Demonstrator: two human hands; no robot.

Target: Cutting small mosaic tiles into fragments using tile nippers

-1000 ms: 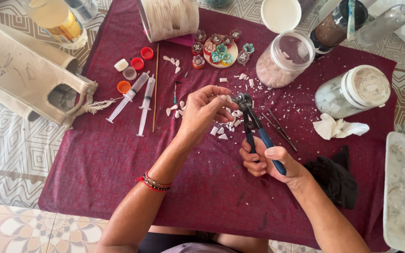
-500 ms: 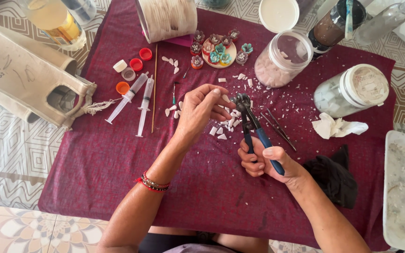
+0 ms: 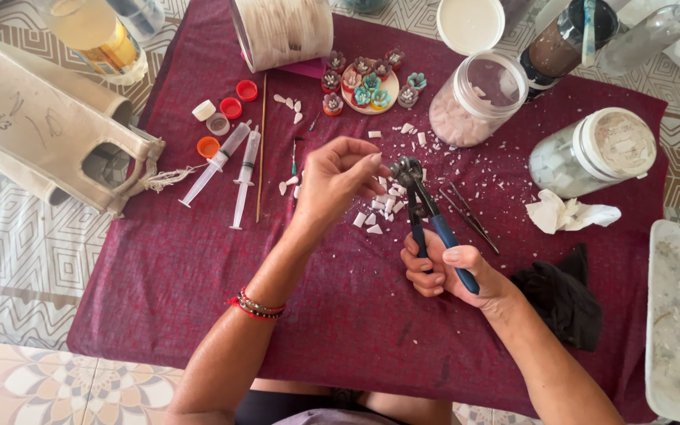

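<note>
Nippers: blue-handled tile nippers (image 3: 433, 224) stand over the middle of the maroon cloth (image 3: 159, 283), metal head up and away from the person, handles slanting down into the right hand.
Right hand: the right hand (image 3: 446, 271) wraps the handles, fingers curled and pressed together around them, thumb laid along the upper handle.
Left hand: the left hand (image 3: 338, 177) hovers just left of the nipper head, fingertips bunched together and touching the head; whether a shard sits between them I cannot tell.
Wrist: a red beaded bracelet (image 3: 257, 307) circles the left wrist.
Chips: white tile chips (image 3: 379, 212) lie scattered on the cloth beneath both hands.
Left of hands: two syringes (image 3: 230, 169) and a thin wooden stick (image 3: 261, 149) lie side by side, coloured bottle caps (image 3: 226, 118) near them.
Far side: a small round tray of mosaic flowers (image 3: 371, 86), an open plastic jar of pale pieces (image 3: 474, 98), and a lidded jar (image 3: 592, 153).
Right of hands: tweezers (image 3: 470, 216), crumpled tissue (image 3: 568, 212), black cloth (image 3: 564, 303).
</note>
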